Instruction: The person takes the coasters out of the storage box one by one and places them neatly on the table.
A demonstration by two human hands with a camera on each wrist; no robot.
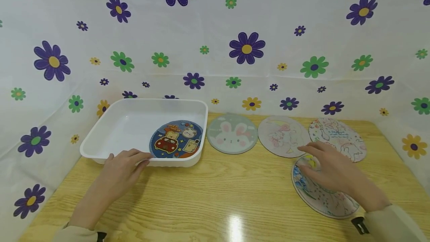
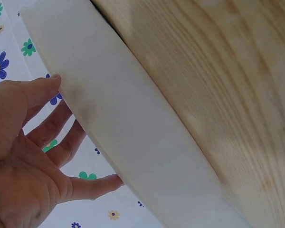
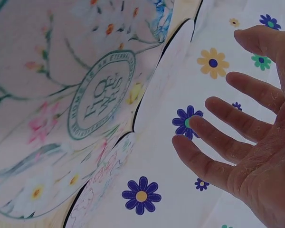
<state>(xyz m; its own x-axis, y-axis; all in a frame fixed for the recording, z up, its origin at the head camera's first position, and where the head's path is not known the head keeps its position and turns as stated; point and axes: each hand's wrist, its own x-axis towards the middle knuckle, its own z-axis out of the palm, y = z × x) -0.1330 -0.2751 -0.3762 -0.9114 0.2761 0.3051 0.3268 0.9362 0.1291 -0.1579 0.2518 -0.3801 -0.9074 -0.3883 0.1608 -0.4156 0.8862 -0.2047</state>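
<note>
My left hand [image 1: 125,169] holds the front rim of a white plastic tub [image 1: 144,102]. In the left wrist view its thumb overlaps the outer wall while the other fingertips pass behind the rim. A dark blue round mat with a bear in a red car [image 1: 166,143] leans inside the tub's right end. On the right, my right hand [image 1: 336,171] hovers, fingers spread and relaxed, over a round floral mat [image 1: 339,206], partly hiding it. The right wrist view shows that mat's oval lettering [image 3: 102,95] and nothing in the palm.
Behind, in a row along the table [image 1: 235,193], lie a grey-green rabbit mat [image 1: 231,133], a pale pink mat [image 1: 280,137] and a floral mat with lettering [image 1: 336,133]. The floral mat near my right hand overlaps the row's edge. A flower-printed white cloth [image 1: 208,21] hangs behind.
</note>
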